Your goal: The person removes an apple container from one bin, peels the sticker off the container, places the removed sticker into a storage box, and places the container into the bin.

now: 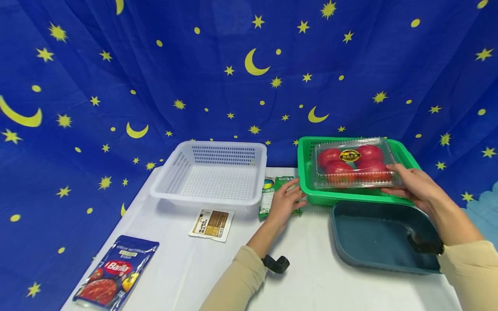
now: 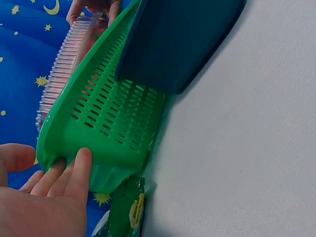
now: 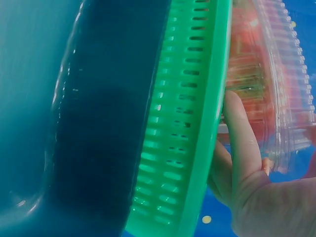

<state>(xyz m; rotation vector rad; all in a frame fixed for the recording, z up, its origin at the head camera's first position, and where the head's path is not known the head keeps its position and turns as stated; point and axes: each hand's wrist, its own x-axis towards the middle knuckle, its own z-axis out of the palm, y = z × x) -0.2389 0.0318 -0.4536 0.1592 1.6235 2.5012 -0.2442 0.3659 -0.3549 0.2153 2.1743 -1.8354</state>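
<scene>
In my right hand point(image 1: 418, 185) is the right end of a clear plastic box point(image 1: 354, 166) of red fruit, with a black and yellow label on its lid. The box sits tilted over the green basket point(image 1: 305, 179), overlapping its opening. The right wrist view shows the fingers point(image 3: 242, 133) against the box, just beyond the basket's rim. My left hand point(image 1: 285, 201) reaches to the basket's left end. Its fingers point(image 2: 79, 173) lie extended at the basket's wall, thumb apart. Beneath this hand lies a green packet point(image 1: 266, 203), partly hidden by it.
A white basket point(image 1: 218, 201) stands on the left at the back. In front of it lies a small white and brown packet point(image 1: 212, 224). A blue Barilla pouch point(image 1: 116, 272) lies at the table's left edge. A dark teal tub point(image 1: 377, 242) stands before the green basket.
</scene>
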